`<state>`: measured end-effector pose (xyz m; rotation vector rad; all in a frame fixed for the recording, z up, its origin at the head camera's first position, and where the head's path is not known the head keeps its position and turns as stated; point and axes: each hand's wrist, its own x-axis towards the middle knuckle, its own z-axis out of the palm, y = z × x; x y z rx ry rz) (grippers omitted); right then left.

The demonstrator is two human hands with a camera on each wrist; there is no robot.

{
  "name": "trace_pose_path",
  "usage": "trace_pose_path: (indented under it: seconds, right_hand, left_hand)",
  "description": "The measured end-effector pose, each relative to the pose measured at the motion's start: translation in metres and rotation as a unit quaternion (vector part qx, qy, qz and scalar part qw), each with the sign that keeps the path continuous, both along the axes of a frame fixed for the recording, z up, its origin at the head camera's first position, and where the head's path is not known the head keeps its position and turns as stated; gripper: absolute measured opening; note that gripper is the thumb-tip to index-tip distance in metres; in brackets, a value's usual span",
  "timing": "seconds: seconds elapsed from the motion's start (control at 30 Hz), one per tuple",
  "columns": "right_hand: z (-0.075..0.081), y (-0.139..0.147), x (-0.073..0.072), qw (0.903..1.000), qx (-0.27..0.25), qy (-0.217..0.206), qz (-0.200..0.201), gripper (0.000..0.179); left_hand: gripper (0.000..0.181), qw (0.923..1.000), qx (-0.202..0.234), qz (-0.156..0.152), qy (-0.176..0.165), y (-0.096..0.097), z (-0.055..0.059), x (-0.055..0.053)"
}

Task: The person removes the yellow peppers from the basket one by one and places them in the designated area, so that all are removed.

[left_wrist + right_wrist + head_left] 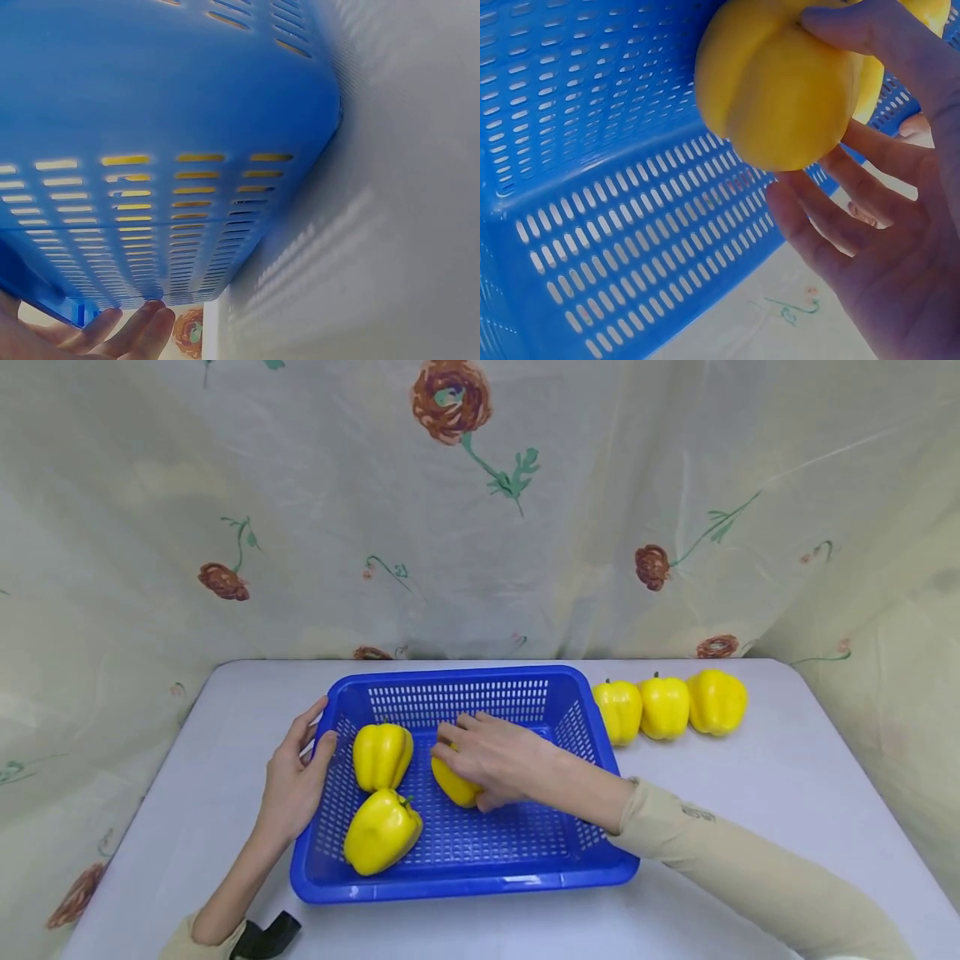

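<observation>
A blue plastic basket [465, 887] with slotted walls sits on the table. On its left side rests my left hand [294, 785], gripping the rim with the thumb on top and the fingers [142, 330] against the outer wall. Inside the basket, my right hand [498, 758] holds a yellow bell pepper [453, 783], its thumb on one side and fingers round the other. That pepper [780, 90] appears close in the right wrist view. Two more yellow bell peppers lie at the basket's left, one toward the back [382, 756] and one in front [382, 832].
Three yellow bell peppers stand in a row right of the basket: a near one [618, 712], a middle one [664, 707] and a far one [717, 702]. A flowered curtain [315, 485] hangs behind the white-covered table [765, 810].
</observation>
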<state>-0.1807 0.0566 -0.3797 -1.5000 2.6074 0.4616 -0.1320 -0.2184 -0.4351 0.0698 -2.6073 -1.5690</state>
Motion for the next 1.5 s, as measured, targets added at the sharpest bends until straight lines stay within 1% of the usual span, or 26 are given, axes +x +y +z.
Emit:
trace_pose_path:
  seconds: [0.2, 0.37, 0.53, 0.67, 0.8, 0.97, 1.1, 1.23, 1.37, 1.5]
  right_hand:
    - [0.004, 0.005, 0.005, 0.9995, -0.009, -0.022, -0.022, 0.084]
    - [0.011, 0.012, 0.01, 0.9995, -0.02, -0.008, -0.024, 0.08]
    - [0.027, 0.022, 0.017, 0.9986, -0.03, -0.016, -0.041, 0.076]
    - [0.041, 0.034, 0.018, 0.9958, -0.061, -0.03, -0.062, 0.074]
    - [0.054, 0.05, 0.02, 0.9915, -0.092, -0.034, -0.086, 0.076]
    - [0.065, 0.068, 0.019, 0.9864, -0.116, -0.02, -0.114, 0.078]
    - [0.067, 0.081, 0.019, 0.9834, -0.134, -0.003, -0.122, 0.077]
    - [0.07, 0.094, 0.02, 0.9784, -0.152, 0.002, -0.141, 0.078]
    - [0.074, 0.109, 0.021, 0.9715, -0.165, -0.003, -0.171, 0.078]
    - [0.077, 0.124, 0.023, 0.9605, -0.179, -0.009, -0.212, 0.081]
  left_hand:
    - [0.057, 0.9999, -0.001, 0.009, -0.007, 0.0, 0.0, 0.001]
    - [0.057, 0.9999, 0.0, 0.008, -0.008, 0.001, 0.001, 0.001]
    - [0.057, 1.0, -0.001, 0.004, -0.005, 0.0, 0.0, -0.001]
    - [0.057, 1.0, -0.002, 0.005, -0.004, -0.001, -0.001, -0.001]
    - [0.057, 1.0, -0.003, 0.006, -0.004, -0.001, -0.002, 0.0]
    - [0.057, 1.0, -0.002, 0.007, 0.0, -0.001, 0.0, 0.0]
    - [0.056, 1.0, -0.003, 0.008, 0.005, 0.0, -0.001, 0.0]
    - [0.056, 0.9999, -0.004, 0.008, 0.006, 0.001, -0.003, 0.0]
    - [0.056, 0.9999, -0.004, 0.007, 0.007, 0.002, -0.003, -0.001]
    - [0.056, 0.9999, -0.007, 0.008, 0.007, 0.001, -0.003, 0.0]
